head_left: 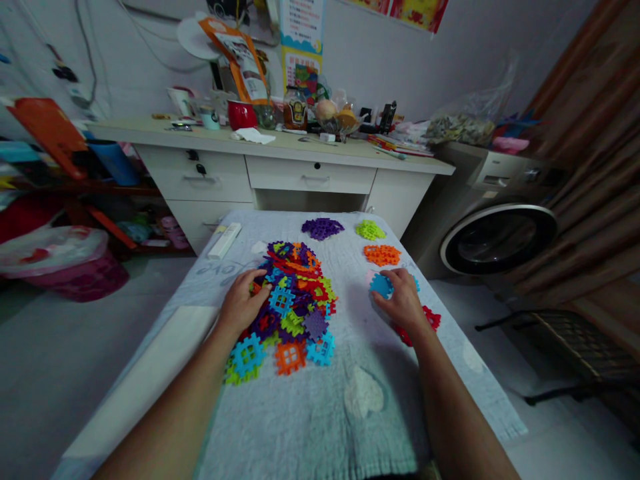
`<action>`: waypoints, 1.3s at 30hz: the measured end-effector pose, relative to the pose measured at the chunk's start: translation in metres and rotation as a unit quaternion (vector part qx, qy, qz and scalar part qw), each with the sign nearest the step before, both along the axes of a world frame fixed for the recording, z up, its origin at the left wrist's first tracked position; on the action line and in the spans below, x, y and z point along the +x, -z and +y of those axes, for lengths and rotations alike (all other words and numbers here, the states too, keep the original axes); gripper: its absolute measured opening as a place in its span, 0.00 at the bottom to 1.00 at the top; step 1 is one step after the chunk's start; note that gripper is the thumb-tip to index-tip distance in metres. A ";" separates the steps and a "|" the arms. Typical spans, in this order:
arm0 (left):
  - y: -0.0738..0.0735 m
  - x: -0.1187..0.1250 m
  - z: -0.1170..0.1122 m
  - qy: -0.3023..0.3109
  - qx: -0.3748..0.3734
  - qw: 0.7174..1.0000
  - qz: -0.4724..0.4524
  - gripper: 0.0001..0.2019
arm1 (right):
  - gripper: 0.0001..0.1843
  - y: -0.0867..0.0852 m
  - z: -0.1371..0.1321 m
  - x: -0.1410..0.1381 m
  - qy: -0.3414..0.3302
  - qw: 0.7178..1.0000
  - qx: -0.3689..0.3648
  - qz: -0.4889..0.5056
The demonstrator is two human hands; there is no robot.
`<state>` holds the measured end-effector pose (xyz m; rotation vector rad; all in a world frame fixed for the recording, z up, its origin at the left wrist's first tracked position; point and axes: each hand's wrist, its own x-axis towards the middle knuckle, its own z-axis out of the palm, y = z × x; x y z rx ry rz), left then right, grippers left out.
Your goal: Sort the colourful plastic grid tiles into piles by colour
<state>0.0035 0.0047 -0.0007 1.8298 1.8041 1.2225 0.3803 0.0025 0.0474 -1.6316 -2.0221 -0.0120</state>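
Observation:
A heap of colourful plastic interlocking building pieces (293,323) lies on the cloth-covered table. At the heap's left edge rests my left hand (244,303), thumb and fingers apart, touching pieces. My right hand (404,301) is over the blue pieces on the right, its thumb and fingers around a blue interlocking piece (381,285). Red pieces (432,319) lie partly hidden beneath that hand and wrist. Sorted by colour farther back are orange pieces (381,255), lime-green pieces (370,230) and purple pieces (323,229).
A white box-like strip (225,241) lies at the table's back left. Beyond stands a white drawer desk (200,179) loaded with jars and packets. A washing machine (493,207) is at right, a pink bin (75,270) at left, and a dark chair-like frame (575,347) at lower right.

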 end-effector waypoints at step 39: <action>-0.004 0.002 -0.003 -0.004 -0.006 1.000 -0.008 0.20 | 0.13 -0.002 -0.024 -0.063 -0.313 0.938 -0.127 0.081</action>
